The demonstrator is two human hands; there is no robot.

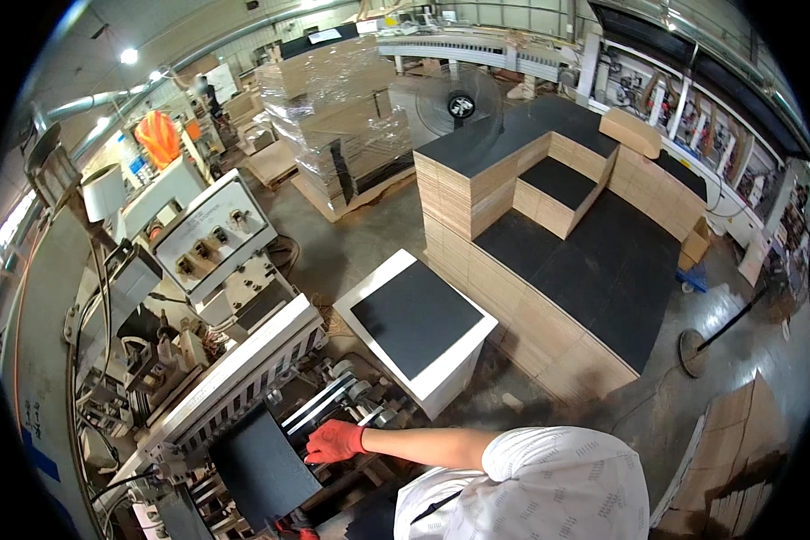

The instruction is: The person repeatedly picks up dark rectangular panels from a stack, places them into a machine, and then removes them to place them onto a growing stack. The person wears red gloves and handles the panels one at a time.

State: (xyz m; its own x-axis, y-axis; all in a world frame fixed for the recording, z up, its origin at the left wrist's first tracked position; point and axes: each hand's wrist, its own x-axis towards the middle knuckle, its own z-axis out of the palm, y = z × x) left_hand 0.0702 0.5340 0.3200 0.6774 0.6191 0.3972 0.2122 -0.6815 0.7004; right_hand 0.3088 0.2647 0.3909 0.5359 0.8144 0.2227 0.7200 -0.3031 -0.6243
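Observation:
A black rectangular panel [263,463] is tilted over the rails of a machine at the lower left. My right hand [335,442], in a red glove, has its fingers closed at the panel's right edge. At the bottom of the view my left hand [299,530], also red-gloved, is gripping the panel's near edge; most of it is cut off by the frame. Beside my right hand run the machine's metal rails and rollers [360,396]. Another black panel [418,315] lies flat on a white-topped stand [378,279].
A control box with knobs [211,236] rises above the machine at left. Large stacks of black-topped boards [585,279] stand at right. Beyond are a wrapped pallet [333,117] and a fan [460,106]. Flattened cardboard [729,441] leans at lower right; a round-based stand [691,353] is near it.

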